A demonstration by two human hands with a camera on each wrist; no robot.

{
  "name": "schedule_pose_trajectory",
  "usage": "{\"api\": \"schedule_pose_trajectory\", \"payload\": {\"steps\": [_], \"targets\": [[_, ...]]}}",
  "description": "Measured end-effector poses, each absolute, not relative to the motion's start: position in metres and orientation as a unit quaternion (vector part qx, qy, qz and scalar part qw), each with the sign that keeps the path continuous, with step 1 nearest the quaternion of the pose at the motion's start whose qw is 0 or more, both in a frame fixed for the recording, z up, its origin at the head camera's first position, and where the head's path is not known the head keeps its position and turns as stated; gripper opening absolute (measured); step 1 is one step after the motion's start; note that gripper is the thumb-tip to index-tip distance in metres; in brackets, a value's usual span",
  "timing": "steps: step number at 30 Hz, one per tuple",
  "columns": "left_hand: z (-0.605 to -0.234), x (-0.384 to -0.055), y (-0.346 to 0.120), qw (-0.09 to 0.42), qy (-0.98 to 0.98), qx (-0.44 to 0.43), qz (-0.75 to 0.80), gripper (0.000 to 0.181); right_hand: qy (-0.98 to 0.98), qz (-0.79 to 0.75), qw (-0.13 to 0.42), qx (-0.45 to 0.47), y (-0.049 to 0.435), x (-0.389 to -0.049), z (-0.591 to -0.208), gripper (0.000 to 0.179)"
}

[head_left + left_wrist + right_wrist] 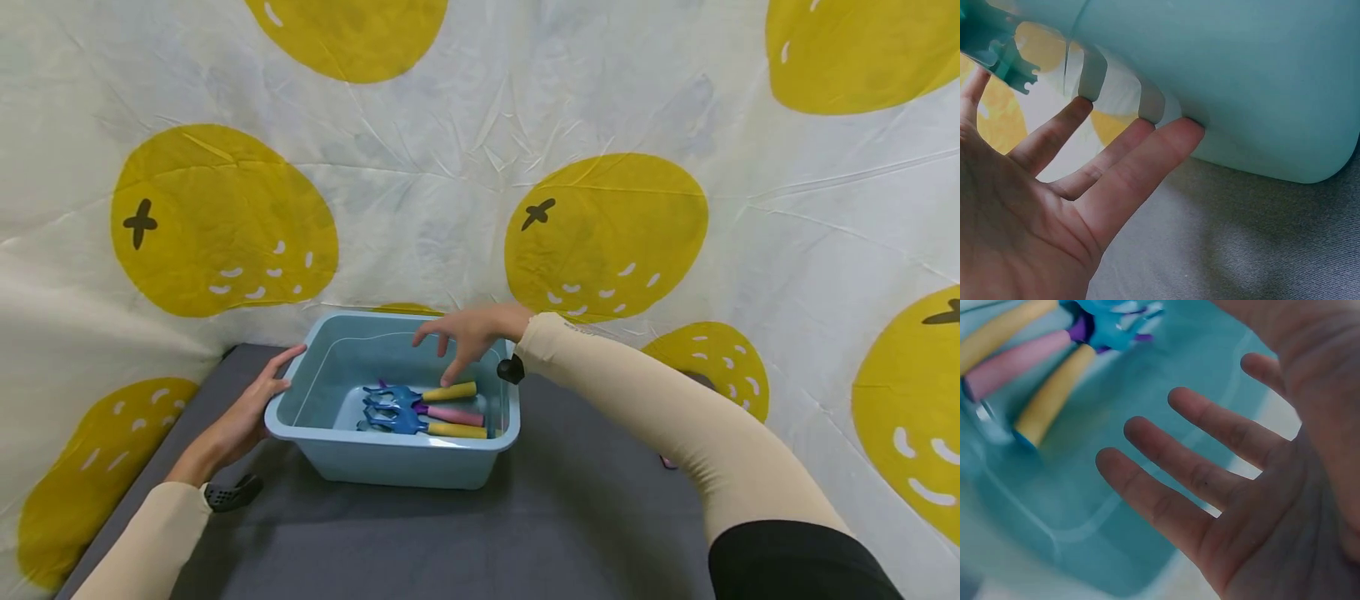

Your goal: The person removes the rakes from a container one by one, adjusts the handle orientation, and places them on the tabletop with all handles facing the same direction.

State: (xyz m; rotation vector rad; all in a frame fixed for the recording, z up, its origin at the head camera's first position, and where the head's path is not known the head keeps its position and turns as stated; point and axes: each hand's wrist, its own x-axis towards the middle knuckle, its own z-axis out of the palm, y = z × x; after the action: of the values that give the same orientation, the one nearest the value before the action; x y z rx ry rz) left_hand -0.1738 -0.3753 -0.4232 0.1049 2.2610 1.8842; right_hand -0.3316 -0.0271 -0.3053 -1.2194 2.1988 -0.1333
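Light-blue plastic tub (397, 462) on grey counter (585, 517). Inside, on its floor: two yellow-handled hand rakes (459, 431) with blue pronged heads, and one pink-handled tool (453, 415), purple near its neck, lying between them; handles point to my right. My left hand (243, 417) is at the tub's left end, its extended fingers spread and touching the outer wall. My right hand (472, 333) hovers over the tub's right half, fingers apart, holding nothing. Dark lettering on my right sleeve (630, 375), too small to read.
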Motion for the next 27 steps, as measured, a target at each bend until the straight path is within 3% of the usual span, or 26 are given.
{"api": "schedule_pose_trajectory", "payload": {"steps": [10,15,19,27], "targets": [[-0.424,-0.173,-0.378,0.095,0.771,0.033,0.629,0.062,0.81,-0.042,0.413,-0.414,-0.063,-0.323,-0.371,0.076],[-0.426,-0.173,-0.376,0.088,0.773,0.04,0.627,0.062,0.814,-0.05,0.457,-0.355,-0.071,-0.32,-0.393,0.063],[-0.426,-0.173,-0.374,0.088,0.771,0.042,0.629,0.061,0.823,-0.032,0.443,-0.354,-0.072,-0.318,-0.404,0.05],[-0.426,-0.173,-0.373,0.085,0.77,0.045,0.631,0.061,0.836,-0.011,0.411,-0.363,-0.072,-0.319,-0.415,0.041]]}}
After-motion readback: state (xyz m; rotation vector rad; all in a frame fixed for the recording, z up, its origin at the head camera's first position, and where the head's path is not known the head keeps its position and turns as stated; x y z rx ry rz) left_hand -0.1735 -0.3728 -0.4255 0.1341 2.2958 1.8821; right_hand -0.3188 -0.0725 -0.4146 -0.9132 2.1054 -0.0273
